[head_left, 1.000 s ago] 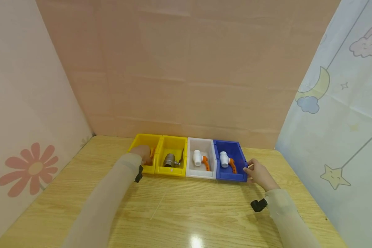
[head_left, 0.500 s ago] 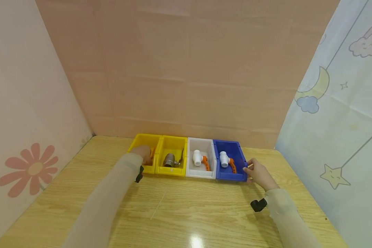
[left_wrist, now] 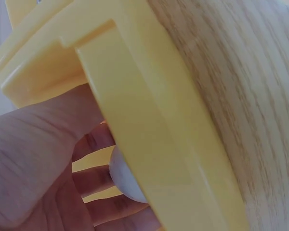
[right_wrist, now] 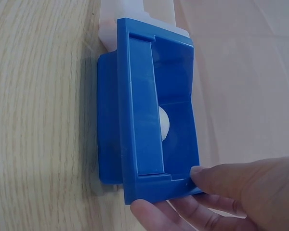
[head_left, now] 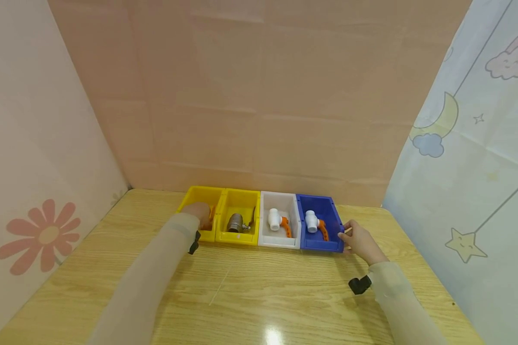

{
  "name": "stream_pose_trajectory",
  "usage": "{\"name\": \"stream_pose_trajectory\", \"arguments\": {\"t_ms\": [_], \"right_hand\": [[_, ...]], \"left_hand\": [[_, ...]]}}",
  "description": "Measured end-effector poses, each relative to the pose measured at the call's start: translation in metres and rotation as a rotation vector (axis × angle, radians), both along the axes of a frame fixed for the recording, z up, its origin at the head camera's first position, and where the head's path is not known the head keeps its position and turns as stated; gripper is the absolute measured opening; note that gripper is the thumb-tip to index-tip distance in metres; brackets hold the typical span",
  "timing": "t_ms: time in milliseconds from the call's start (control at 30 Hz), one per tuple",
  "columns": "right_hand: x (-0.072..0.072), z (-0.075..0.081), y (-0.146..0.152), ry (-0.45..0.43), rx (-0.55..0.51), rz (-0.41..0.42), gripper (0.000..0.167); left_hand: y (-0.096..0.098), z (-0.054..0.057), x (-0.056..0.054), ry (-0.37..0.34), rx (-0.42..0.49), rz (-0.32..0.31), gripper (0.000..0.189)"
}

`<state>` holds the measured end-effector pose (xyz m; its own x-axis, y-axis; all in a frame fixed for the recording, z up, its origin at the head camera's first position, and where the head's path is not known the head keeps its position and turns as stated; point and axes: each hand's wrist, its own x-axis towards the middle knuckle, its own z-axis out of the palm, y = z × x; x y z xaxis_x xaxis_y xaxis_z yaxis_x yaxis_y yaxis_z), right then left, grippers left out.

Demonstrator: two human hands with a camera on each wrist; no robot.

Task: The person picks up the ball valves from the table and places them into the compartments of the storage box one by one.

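In the head view my left hand [head_left: 197,214] reaches into the leftmost yellow bin [head_left: 205,192]. Its fingers curl about a ball valve whose rounded white end [left_wrist: 126,178] shows in the left wrist view; the bin's front lip covers the rest. An orange handle [head_left: 212,212] peeks out beside that hand. At the far right, my right hand [head_left: 362,242] grips the side wall of a blue bin [head_left: 322,246], thumb on the rim and fingers along the outside. Inside the blue bin lies a white ball valve [head_left: 311,222] with an orange handle.
Between those two bins stand a second yellow bin [head_left: 241,195] with a metal valve [head_left: 235,223] and a white bin [head_left: 279,198] with another orange-handled white valve [head_left: 274,219]. The bins touch in a row on a wooden table [head_left: 259,292], near the back wall.
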<state>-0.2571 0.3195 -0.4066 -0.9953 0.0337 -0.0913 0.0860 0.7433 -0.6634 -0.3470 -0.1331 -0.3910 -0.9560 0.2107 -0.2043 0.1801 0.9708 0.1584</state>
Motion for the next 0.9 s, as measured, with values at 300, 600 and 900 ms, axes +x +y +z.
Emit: {"name": "stream_pose_trajectory", "arguments": {"t_ms": [300, 600, 900], "right_hand": [[-0.0006, -0.0012, -0.0012, -0.005, 0.003, -0.004, 0.028], [-0.0004, -0.0013, -0.0002, -0.005, 0.002, 0.000, 0.028], [-0.0026, -0.0019, 0.0014, -0.008, -0.010, 0.006, 0.030]], "left_hand": [[-0.0005, -0.0026, -0.0030, 0.022, -0.025, -0.008, 0.011], [-0.0019, -0.0075, -0.0087, 0.015, -0.026, -0.015, 0.015], [-0.0019, -0.0062, -0.0070, 0.025, -0.062, -0.059, 0.018]]}}
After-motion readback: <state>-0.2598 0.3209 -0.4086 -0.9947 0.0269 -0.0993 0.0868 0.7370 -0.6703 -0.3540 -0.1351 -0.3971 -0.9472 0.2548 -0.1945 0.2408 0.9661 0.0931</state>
